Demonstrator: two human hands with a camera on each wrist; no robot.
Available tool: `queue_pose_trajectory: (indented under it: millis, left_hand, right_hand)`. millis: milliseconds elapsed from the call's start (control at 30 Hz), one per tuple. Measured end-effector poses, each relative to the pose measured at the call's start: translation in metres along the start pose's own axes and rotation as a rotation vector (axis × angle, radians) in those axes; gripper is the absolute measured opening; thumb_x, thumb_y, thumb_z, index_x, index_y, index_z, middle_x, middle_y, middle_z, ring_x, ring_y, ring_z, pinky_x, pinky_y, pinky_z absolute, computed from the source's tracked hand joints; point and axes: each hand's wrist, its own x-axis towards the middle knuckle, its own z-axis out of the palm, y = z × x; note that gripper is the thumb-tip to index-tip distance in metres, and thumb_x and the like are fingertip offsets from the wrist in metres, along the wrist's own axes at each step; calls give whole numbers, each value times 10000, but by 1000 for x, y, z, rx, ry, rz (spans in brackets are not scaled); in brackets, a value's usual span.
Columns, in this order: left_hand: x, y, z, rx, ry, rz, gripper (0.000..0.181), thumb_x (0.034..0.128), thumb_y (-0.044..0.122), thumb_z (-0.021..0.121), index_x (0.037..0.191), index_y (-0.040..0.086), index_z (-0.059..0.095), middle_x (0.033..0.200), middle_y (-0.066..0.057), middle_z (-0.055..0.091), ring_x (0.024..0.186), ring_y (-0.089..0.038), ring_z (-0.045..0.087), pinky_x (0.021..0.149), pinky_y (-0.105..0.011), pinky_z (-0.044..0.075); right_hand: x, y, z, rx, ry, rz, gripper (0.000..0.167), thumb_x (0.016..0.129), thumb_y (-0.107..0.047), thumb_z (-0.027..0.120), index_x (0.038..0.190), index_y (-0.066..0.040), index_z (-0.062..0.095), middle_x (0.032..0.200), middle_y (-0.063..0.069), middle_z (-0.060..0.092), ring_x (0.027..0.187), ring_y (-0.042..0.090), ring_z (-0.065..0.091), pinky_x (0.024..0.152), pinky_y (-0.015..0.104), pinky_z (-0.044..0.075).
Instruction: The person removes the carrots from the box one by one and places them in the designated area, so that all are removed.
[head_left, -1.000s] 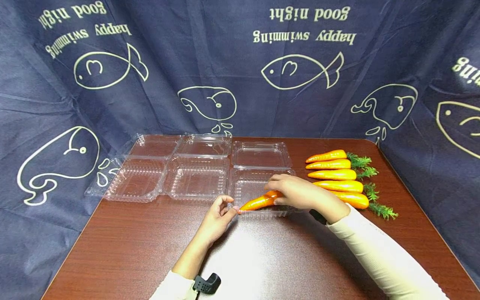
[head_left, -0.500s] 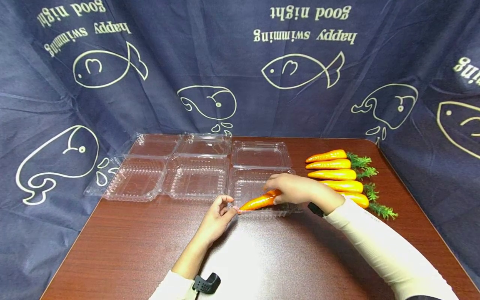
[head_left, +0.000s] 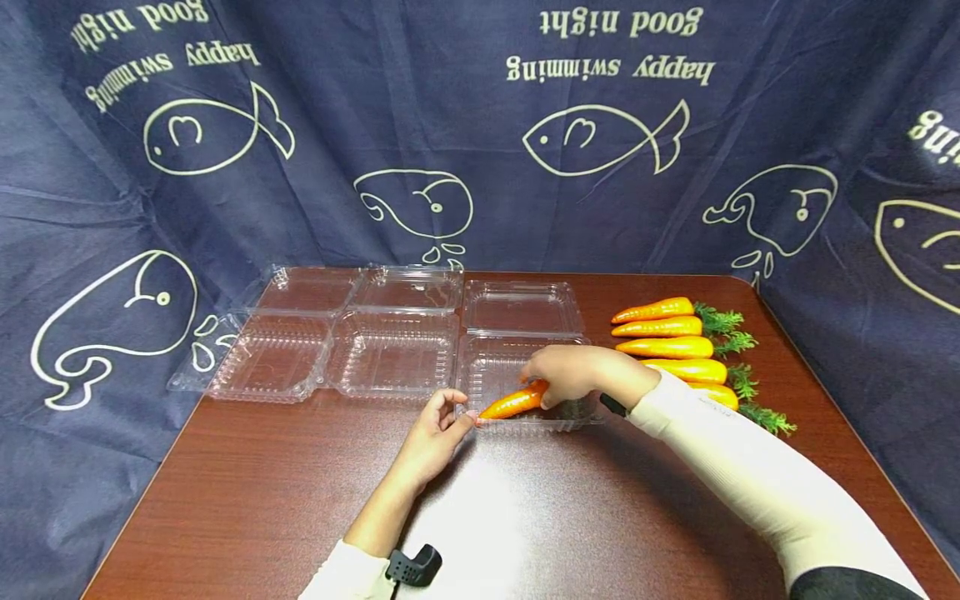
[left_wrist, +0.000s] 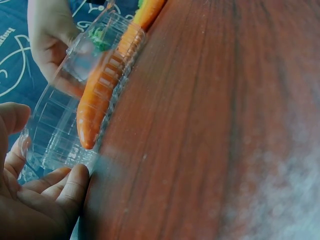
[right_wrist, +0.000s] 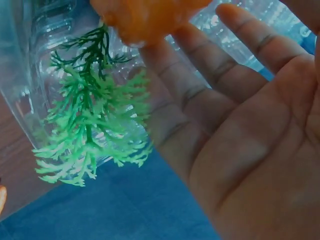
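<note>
In the head view an orange carrot [head_left: 512, 404] lies slantwise inside the near tray of an open clear plastic container [head_left: 487, 367], its tip toward the front left corner. My right hand [head_left: 572, 372] reaches over the tray and holds the carrot's thick end between fingers and thumb. Its green leaves [right_wrist: 92, 110] hang beside the fingers in the right wrist view. My left hand [head_left: 437, 429] pinches the container's front left corner, close to the carrot tip. Through the clear wall, the left wrist view shows the carrot [left_wrist: 95, 102] along the tray's near side.
Two more open clear containers [head_left: 393, 354] [head_left: 273, 358] stand in a row to the left, lids folded back. Several carrots [head_left: 663, 348] with green tops lie stacked in a column on the right of the brown table [head_left: 300, 483]. A dark blue printed cloth [head_left: 480, 125] hangs behind.
My right hand has shifted slightly left along the carrot, covering more of its thick end, and the forearm has swung left. The left hand and container stay in place.
</note>
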Motion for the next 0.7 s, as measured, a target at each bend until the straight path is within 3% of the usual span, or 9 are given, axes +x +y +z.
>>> queue_pose_trajectory:
  millis: [233, 433, 700]
  left_hand:
    - [1, -1, 0, -9, 0, 6, 284, 975, 103, 618, 1212, -4, 501, 1354, -217, 541, 1077, -237, 614, 838, -252, 466]
    - [1, -1, -2, 18, -5, 5, 285, 977, 106, 613, 1214, -3, 499, 1278, -196, 591, 981, -200, 624, 712, -218, 443]
    - [0, 0, -3, 17, -10, 18, 302, 978, 116, 616, 1215, -21, 490, 1180, -189, 606, 863, -119, 576, 666, -211, 414]
  right_hand:
    - [8, 3, -3, 14, -50, 18, 430, 826, -95, 777, 1237, -68, 653, 1153, 95, 664, 1068, 264, 613, 926, 409, 475]
    - [15, 7, -2, 57, -96, 46, 411, 844, -96, 776, 1239, -122, 665, 1141, 50, 658, 1047, 209, 601, 931, 399, 466]
    - [22, 12, 1, 67, -132, 43, 366, 838, -40, 745, 1183, -141, 682, 1032, -18, 645, 941, 140, 570, 866, 344, 464]
